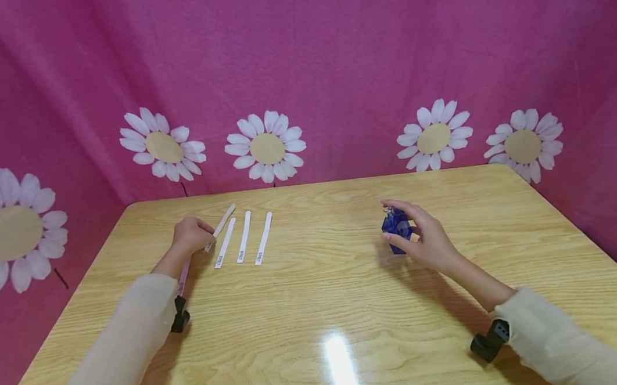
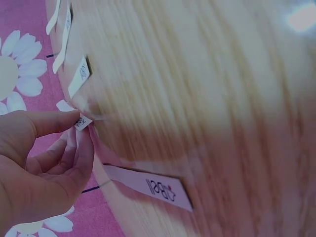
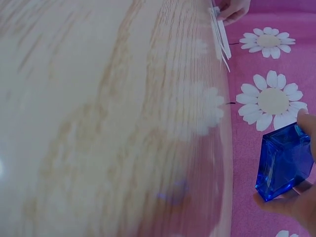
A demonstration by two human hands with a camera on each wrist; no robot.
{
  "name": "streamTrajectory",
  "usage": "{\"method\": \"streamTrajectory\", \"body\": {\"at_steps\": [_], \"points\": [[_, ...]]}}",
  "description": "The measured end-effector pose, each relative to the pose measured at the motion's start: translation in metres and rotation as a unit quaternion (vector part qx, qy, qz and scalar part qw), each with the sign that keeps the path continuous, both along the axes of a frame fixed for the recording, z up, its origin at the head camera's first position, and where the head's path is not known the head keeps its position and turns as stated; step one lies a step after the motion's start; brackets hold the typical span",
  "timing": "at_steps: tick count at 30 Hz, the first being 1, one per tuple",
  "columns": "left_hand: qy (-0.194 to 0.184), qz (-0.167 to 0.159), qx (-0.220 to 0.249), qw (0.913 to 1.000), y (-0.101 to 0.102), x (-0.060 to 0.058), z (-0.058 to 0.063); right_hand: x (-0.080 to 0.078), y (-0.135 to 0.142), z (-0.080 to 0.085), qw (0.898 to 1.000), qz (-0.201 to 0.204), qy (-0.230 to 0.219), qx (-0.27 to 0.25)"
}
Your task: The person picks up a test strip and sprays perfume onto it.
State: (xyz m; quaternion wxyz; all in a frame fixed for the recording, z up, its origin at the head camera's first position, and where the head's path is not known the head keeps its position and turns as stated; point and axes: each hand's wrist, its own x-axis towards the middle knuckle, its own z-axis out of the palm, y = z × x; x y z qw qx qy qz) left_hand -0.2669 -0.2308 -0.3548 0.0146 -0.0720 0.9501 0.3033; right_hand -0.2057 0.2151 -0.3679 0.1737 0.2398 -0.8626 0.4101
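Note:
At the table's left, my left hand [image 1: 189, 236] pinches the printed end of a white paper strip [image 1: 225, 218] between thumb and fingers; the strip slants away toward the back. A pale strip [image 2: 148, 186] with printed lettering lies on the table beside that hand, partly under the wrist in the head view. Three more strips, among them the middle one [image 1: 244, 236], lie side by side to the right. On the other side, my right hand [image 1: 427, 240] grips a blue faceted glass perfume bottle [image 3: 285, 160], thumb and fingers around its sides, a metallic top showing at the upper end.
The wooden table [image 1: 314, 297] ends at the back against a pink curtain [image 1: 301, 59] printed with white daisies. A black wrist camera [image 1: 490, 341] hangs at the right sleeve, another [image 1: 180, 315] below the left sleeve. Light glares off the table's front.

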Motion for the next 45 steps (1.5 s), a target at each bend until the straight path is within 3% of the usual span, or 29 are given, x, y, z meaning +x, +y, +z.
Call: {"method": "streamTrajectory", "body": {"at_steps": [9, 18, 26, 39, 45], "points": [[-0.001, -0.027, 0.012, 0.9996, 0.003, 0.005, 0.005, -0.002, -0.001, -0.001, 1.0, 0.01, 0.012, 0.001], [-0.067, -0.006, 0.112, 0.9914, 0.007, 0.011, 0.008, -0.004, -0.006, -0.002, 1.0, 0.017, 0.003, -0.001], [-0.098, -0.01, 0.159, 0.9823, 0.01, 0.015, 0.008, -0.006, -0.009, -0.003, 1.0, 0.023, -0.001, -0.004], [-0.111, -0.023, 0.187, 0.9758, 0.02, 0.025, 0.012, -0.008, -0.011, -0.003, 0.999, 0.026, -0.026, -0.011], [-0.11, -0.034, 0.187, 0.9756, 0.026, 0.028, 0.009, -0.01, -0.015, -0.004, 0.999, 0.032, -0.038, -0.017]]}}
